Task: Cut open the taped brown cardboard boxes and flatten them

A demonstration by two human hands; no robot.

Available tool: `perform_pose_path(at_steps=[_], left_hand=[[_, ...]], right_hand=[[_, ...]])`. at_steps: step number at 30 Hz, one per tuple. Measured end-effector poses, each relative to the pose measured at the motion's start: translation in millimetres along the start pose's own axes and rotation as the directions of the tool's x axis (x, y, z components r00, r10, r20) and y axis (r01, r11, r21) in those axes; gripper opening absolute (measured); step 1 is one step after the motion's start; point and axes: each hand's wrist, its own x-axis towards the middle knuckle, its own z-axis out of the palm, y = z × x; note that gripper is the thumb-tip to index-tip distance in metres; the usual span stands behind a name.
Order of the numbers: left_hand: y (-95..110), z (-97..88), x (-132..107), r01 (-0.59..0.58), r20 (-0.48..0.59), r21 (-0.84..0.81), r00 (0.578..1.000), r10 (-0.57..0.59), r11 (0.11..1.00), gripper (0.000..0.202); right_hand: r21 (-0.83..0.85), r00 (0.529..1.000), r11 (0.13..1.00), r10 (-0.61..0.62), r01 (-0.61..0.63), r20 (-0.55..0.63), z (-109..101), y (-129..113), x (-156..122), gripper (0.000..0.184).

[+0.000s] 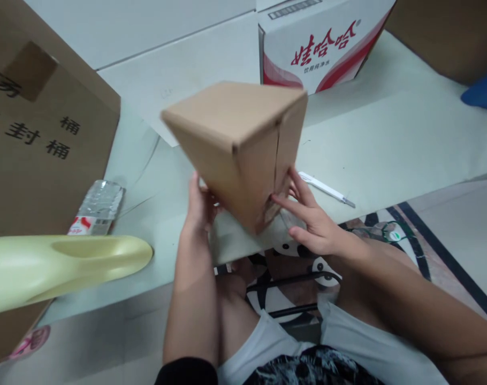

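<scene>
A plain brown cardboard box (247, 133) is held up in front of me, tilted, above the front edge of the pale table. My left hand (200, 206) grips its lower left side, with the fingertips partly hidden behind it. On the right side, my right hand (310, 216) steadies the box, its index finger pressed near a small opening by the seam and its thumb lower down. Just beyond that hand, a slim white pen-like tool (326, 188) with a grey tip lies on the table.
A large printed carton (46, 144) stands at left, beside a clear bottle (97, 206) lying down. A pale yellow curved object (86, 262) juts in from the left. At the back is a white and red carton (327, 48). A blue object (484, 91) shows at far right.
</scene>
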Motion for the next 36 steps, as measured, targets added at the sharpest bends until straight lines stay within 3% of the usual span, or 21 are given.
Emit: perform_pose_path(at_steps=[2,4,6,8,9,10,11,12,13,15,17,19,20,23,25,27,29,31,32,34,36], left_hand=[[3,15.6,-9,0.274,0.199,0.051,0.940,-0.278,0.960,0.087],[7,23.7,-16,0.419,0.336,0.156,0.829,-0.447,0.895,0.087],[10,26.1,-19,0.442,0.387,0.303,0.753,-0.533,0.844,0.085],[11,26.6,-16,0.380,0.368,0.452,0.745,-0.556,0.807,0.081],[11,27.0,-13,0.329,0.322,0.497,0.789,-0.523,0.803,0.076],[11,27.7,-10,0.271,0.241,0.506,0.867,-0.435,0.819,0.069],[12,28.6,-7,0.193,0.125,0.479,0.950,-0.285,0.856,0.062],[12,29.7,-4,0.080,-0.010,0.426,0.996,-0.084,0.901,0.055],[14,30.9,-2,-0.074,-0.137,0.359,0.982,0.131,0.930,0.050],[18,33.3,-2,-0.406,-0.233,0.245,0.857,0.460,0.880,0.048],[23,35.5,-4,-0.609,-0.070,0.218,0.770,0.634,0.763,0.045],[24,37.0,-6,-0.681,0.124,0.268,0.726,0.676,0.682,0.038],[24,37.3,-6,-0.689,0.167,0.299,0.719,0.674,0.661,0.036],[21,36.7,-6,-0.648,0.123,0.315,0.753,0.647,0.694,0.036],[19,35.7,-6,-0.624,0.079,0.302,0.770,0.633,0.721,0.034],[17,34.8,-7,-0.627,0.062,0.298,0.765,0.641,0.720,0.032],[15,34.3,-6,-0.655,0.085,0.311,0.740,0.667,0.688,0.030],[13,34.4,-5,-0.694,0.124,0.327,0.704,0.699,0.641,0.028],[12,34.9,-4,-0.711,0.136,0.336,0.686,0.715,0.618,0.028],[9,37.0,-3,-0.729,0.138,0.360,0.659,0.740,0.582,0.028],[7,41.0,-4,-0.727,0.119,0.405,0.643,0.756,0.555,0.029]], right_hand=[[-0.033,0.990,0.999,0.030,-0.035,-0.135,-2,1,0,0.058],[-0.037,0.954,0.995,0.076,-0.091,-0.292,-5,2,1,0.049],[-0.014,0.899,0.988,0.131,-0.151,-0.418,-9,4,2,0.040],[-0.001,0.858,0.982,0.167,-0.191,-0.485,-13,6,3,0.037],[-0.001,0.856,0.980,0.173,-0.199,-0.486,-15,6,3,0.037],[-0.002,0.869,0.980,0.176,-0.200,-0.463,-16,7,3,0.037],[0.000,0.890,0.981,0.175,-0.193,-0.421,-17,7,4,0.037],[0.006,0.916,0.984,0.170,-0.180,-0.364,-17,6,4,0.037],[0.019,0.941,0.987,0.159,-0.161,-0.299,-17,5,5,0.037],[0.054,0.978,0.993,0.114,-0.106,-0.176,-15,2,7,0.037],[0.090,0.995,0.995,0.054,-0.046,-0.084,-12,0,9,0.040],[0.122,0.997,0.992,0.043,-0.034,-0.067,-11,1,10,0.044],[0.114,0.992,0.992,0.074,-0.062,-0.098,-12,3,10,0.045],[-0.108,0.930,0.954,0.241,-0.280,-0.278,-19,17,9,0.041],[-0.367,0.870,0.805,0.343,-0.466,-0.354,-27,31,6,0.040],[-0.561,0.816,0.596,0.471,-0.575,-0.335,-38,44,2,0.040],[-0.648,0.735,0.437,0.609,-0.624,-0.298,-49,55,-2,0.032],[-0.629,0.665,0.384,0.686,-0.676,-0.296,-57,59,-3,0.023],[-0.571,0.654,0.412,0.687,-0.709,-0.316,-59,59,-3,0.019],[-0.345,0.680,0.588,0.595,-0.732,-0.428,-58,53,1,0.018],[-0.078,0.678,0.824,0.404,-0.562,-0.614,-51,40,5,0.021]])
